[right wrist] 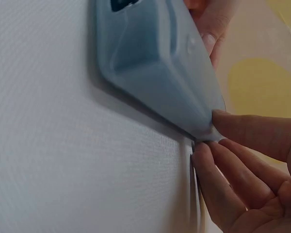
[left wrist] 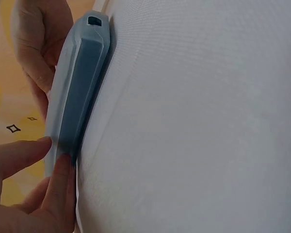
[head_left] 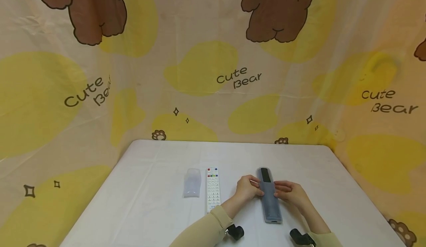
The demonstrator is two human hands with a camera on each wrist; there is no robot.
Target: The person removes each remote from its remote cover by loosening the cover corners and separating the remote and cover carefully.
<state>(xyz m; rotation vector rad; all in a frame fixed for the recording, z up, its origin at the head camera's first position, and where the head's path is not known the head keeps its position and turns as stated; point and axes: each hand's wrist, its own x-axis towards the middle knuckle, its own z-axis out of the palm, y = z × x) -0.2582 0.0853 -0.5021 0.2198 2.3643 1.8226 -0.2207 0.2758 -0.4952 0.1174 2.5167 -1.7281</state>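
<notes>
A long blue-grey remote control in what looks like a translucent cover lies on the white table, a dark rectangle near its far end. My left hand pinches its left edge, thumb above and fingers low at the side. From the opposite side my right hand pinches the right edge; in the right wrist view its thumb presses the upper rim while fingertips reach beneath. A small dark opening shows in the near end. To the left lies a white remote control with coloured buttons, its near end by my left sleeve.
A flat translucent sleeve lies left of the white remote control. The white table meets a bear-printed curtain at its back and sides. Black camera mounts sit at both wrists.
</notes>
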